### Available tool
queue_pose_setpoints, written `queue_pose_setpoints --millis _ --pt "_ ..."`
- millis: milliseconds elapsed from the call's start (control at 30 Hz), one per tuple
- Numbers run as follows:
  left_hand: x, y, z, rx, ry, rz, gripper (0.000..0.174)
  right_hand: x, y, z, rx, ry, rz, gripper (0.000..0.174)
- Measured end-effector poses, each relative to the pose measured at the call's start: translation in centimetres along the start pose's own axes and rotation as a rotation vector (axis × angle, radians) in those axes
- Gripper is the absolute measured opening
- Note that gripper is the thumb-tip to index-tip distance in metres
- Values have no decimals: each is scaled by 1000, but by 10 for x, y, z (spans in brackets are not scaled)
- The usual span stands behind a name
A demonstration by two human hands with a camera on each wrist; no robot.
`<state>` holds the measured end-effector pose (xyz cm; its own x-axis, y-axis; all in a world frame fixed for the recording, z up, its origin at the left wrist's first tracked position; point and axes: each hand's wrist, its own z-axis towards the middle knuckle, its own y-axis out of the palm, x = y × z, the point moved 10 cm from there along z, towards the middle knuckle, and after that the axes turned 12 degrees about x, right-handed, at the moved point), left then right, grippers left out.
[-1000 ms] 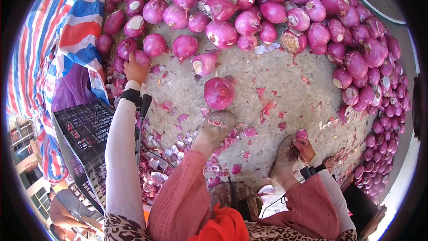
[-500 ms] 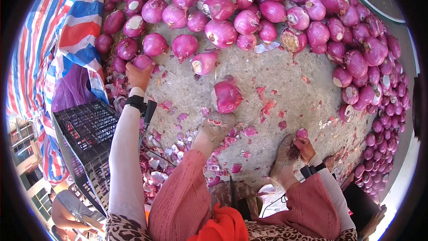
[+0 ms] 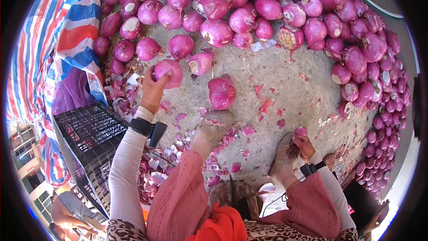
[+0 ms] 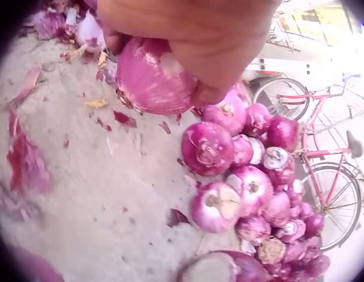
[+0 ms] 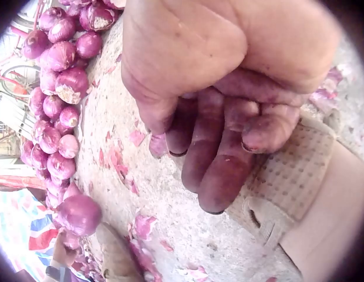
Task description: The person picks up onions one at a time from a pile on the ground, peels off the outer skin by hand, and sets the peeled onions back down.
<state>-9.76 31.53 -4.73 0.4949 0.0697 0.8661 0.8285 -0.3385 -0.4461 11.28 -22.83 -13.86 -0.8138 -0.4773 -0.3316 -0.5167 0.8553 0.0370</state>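
My left hand (image 3: 153, 90) grips a large red onion (image 3: 168, 73), thumb on its near right side. Close by on the concrete lie another red onion (image 3: 200, 63) with a cut end and one more onion (image 3: 222, 93) in front of my left shoe (image 3: 215, 125). In the left wrist view the gripped onion (image 4: 152, 76) shows its root end, its top hidden by the hand. Beside my right shoe, my right hand (image 3: 305, 147) pinches a small purple piece of onion skin (image 3: 301, 131) between thumb and forefinger; its other fingers (image 5: 226, 176) curl loosely.
A big onion pile (image 3: 267, 9) curves along the back and right. On the left stand a black plastic crate (image 3: 96, 127), a purple mesh bag (image 3: 71, 91) and a striped tarp (image 3: 80, 27). Loose skins (image 3: 158, 176) litter the floor. A bicycle (image 4: 323, 153) is behind the pile.
My left hand has taken hold of an onion at the left and brought it to the right, towards me. The onion by my shoe has rolled slightly. My right hand stays in place.
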Motion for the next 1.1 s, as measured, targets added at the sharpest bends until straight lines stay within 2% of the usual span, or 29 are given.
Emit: queue_pose_setpoints --millis 100,133,233,367,433,567,600,633,733,833,933,1000,1033,1100 --pt "8 46 -28 -231 -249 -360 58 5 -6 7 46 -26 13 19" --pt "10 60 -36 -351 -277 -395 53 6 -10 9 67 -35 15 20" --pt "25 88 -58 -499 -402 -561 50 4 -8 4 58 -12 -15 20" --pt "42 106 -75 -621 -413 -539 52 5 -9 9 35 -73 -23 19" --pt "48 114 -78 -643 -368 -481 54 3 -5 4 18 -39 6 19" --pt "65 134 -90 -687 -259 -362 56 7 -18 15 27 -125 -41 15" --pt "72 144 -97 -805 -177 -252 55 8 -21 18 41 -174 -51 15" --pt "79 150 -103 -839 -127 -223 56 8 -25 20 53 -222 -61 15" --pt "105 172 -137 -931 18 -158 57 -13 26 -23 -193 -73 74 35" --pt "118 188 -179 -1020 157 -112 56 -41 93 -65 -603 -18 138 73" --pt "125 197 -217 -1087 334 10 52 -58 130 -81 -685 -8 161 96" --pt "125 202 -237 -1111 491 90 48 -48 141 -84 -770 107 234 97" --pt "120 201 -241 -1129 450 83 46 -44 146 -87 -811 165 271 97" --pt "111 201 -247 -1169 370 67 43 -44 144 -92 -765 174 275 94"
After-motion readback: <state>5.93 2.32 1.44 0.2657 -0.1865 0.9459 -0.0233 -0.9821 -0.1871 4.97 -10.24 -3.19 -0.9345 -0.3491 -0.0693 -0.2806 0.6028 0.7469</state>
